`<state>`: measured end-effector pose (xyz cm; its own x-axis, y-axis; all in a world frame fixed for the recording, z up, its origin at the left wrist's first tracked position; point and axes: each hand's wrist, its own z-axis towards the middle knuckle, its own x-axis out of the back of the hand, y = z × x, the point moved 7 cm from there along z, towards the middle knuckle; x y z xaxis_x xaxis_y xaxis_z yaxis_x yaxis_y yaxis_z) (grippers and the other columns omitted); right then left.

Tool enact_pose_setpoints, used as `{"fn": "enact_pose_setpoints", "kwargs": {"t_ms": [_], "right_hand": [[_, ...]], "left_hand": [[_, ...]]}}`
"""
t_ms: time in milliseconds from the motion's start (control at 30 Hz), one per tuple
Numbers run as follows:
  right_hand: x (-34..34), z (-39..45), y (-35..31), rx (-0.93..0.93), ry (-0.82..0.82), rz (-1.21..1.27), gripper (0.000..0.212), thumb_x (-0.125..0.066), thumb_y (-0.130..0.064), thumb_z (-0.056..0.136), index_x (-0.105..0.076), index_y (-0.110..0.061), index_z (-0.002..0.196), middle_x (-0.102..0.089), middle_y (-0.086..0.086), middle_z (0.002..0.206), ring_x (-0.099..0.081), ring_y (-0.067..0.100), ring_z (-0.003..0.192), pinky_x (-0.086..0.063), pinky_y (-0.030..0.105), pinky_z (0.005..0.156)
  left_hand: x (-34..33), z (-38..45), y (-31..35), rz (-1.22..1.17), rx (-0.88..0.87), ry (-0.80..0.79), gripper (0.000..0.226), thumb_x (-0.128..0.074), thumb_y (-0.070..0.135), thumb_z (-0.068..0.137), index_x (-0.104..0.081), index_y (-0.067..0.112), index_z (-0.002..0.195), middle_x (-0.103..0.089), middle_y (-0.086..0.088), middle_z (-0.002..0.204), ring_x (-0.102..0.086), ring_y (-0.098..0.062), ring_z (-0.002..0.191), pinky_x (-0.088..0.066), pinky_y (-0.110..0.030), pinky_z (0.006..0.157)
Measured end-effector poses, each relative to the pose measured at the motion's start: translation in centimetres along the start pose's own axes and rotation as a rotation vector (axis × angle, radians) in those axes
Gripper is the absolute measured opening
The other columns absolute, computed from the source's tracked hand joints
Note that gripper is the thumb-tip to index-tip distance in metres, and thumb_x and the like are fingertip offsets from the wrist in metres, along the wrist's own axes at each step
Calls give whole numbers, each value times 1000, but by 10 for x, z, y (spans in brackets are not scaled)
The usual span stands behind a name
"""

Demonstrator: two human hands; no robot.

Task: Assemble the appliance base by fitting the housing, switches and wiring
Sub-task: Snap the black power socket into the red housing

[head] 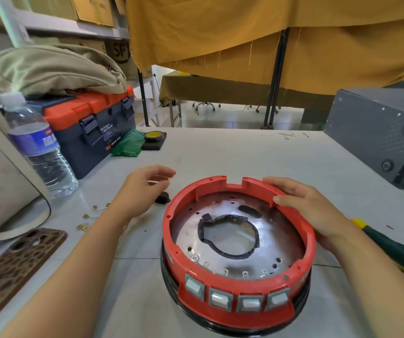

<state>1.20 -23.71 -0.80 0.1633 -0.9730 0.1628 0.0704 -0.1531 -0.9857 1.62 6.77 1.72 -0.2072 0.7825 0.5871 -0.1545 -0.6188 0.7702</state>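
1. A round red plastic housing ring (pixel 240 240) is shown near the front middle of the pale grey surface (pixel 244 154), seated on a black circular base rim (pixel 169 284) that shows below it.
2. Inside the ring a shiny metal plate (pixel 186 230) with small drilled holes is seen, and a large central opening edged with black tape (pixel 227 235) is cut into it.
3. Four grey rectangular rocker switches (pixel 235 298) are set side by side in the near wall of the housing.
4. The right hand (pixel 303 211) is laid on the far right rim of the housing; its fingers (pixel 276 185) are kept nearly straight and together along the rim, with the thumb pressed on the rim's inner edge.
5. The left hand (pixel 137 191) is held just left of the housing, apart from it; its fingers (pixel 162 170) are loosely curled and parted, and nothing is gripped.
6. A small black component (pixel 163 198) is seen on the surface between the left hand and the housing.
7. Small brass-coloured terminals (pixel 86 219) are scattered on the surface left of the left forearm.
8. A green-and-yellow-handled screwdriver (pixel 391 247) is placed to the right, partly hidden by the right forearm.
9. A clear plastic water bottle (pixel 37 145) and a blue toolbox with an orange lid (pixel 93 123) are positioned at the far left.
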Motion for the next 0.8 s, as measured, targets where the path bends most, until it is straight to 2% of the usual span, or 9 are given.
{"fn": "enact_pose_setpoints", "kwargs": {"t_ms": [67, 133, 200, 333, 500, 600, 667, 733, 800], "right_hand": [[-3, 1, 2, -10, -8, 18, 39, -53, 3, 88, -68, -25, 111, -71, -1, 112, -63, 31, 108, -45, 45, 101], [-3, 1, 2, -5, 2, 7, 39, -53, 3, 88, -69, -27, 109, -72, -4, 110, -64, 30, 107, -46, 44, 100], [-3, 1, 1, -2, 8, 0, 39, -53, 2, 88, -69, -28, 107, -73, -6, 107, -65, 28, 104, -47, 43, 99], [-3, -1, 0, -3, 11, -15, 40, -53, 2, 88, -69, -28, 109, -72, -6, 108, -67, 23, 102, -48, 41, 98], [-3, -3, -2, -16, 18, -15, 40, -52, 3, 88, -68, -26, 111, -72, -2, 109, -64, 30, 106, -47, 43, 99], [-4, -4, -3, -25, 11, -18, 40, -52, 3, 89, -67, -25, 113, -72, -3, 109, -65, 28, 106, -48, 42, 98], [-5, -5, -5, -25, 10, -25, 40, -52, 3, 89, -67, -25, 113, -72, -5, 109, -66, 25, 104, -49, 39, 97], [-4, -5, -6, -25, 12, -36, 40, -52, 3, 89, -67, -25, 114, -72, -6, 108, -66, 23, 103, -49, 38, 96], [-4, -6, -6, -29, 11, -49, 40, -52, 2, 89, -66, -25, 115, -72, -7, 109, -67, 22, 102, -49, 39, 96]], "left_hand": [[0, 2, -9, 188, 2, -21, 32, -57, 5, 88, -65, 25, 112, -62, 6, 118, -55, -9, 109, -40, -25, 97], [-10, 1, -16, 302, -8, -104, 36, -59, 6, 86, -64, 22, 118, -61, 6, 121, -52, -8, 109, -35, -19, 92], [-20, 0, -18, 357, -30, -150, 35, -60, 5, 85, -66, 20, 116, -65, 3, 117, -56, -9, 102, -39, -19, 87], [-24, 0, -13, 405, -101, -81, 27, -61, 3, 82, -73, 16, 103, -71, -3, 102, -60, -17, 95, -40, -22, 79], [-22, 3, -18, 401, -116, -29, 23, -64, 11, 85, -70, 15, 107, -69, -3, 103, -56, -18, 98, -38, -25, 84], [-11, 3, -9, 234, -102, 111, 19, -66, 12, 84, -68, 15, 103, -68, -2, 98, -62, -18, 89, -44, -25, 82], [0, 1, -4, -6, -63, 208, 16, -65, 11, 86, -67, 21, 98, -67, -1, 93, -67, -18, 75, -53, -25, 70], [5, -1, 1, -316, -31, 212, 17, -64, 9, 87, -67, 24, 95, -66, -2, 92, -69, -16, 66, -56, -22, 58], [4, -4, 7, -533, -20, 159, 21, -65, 7, 85, -68, 25, 95, -69, -1, 90, -69, -15, 66, -56, -20, 62]]}}
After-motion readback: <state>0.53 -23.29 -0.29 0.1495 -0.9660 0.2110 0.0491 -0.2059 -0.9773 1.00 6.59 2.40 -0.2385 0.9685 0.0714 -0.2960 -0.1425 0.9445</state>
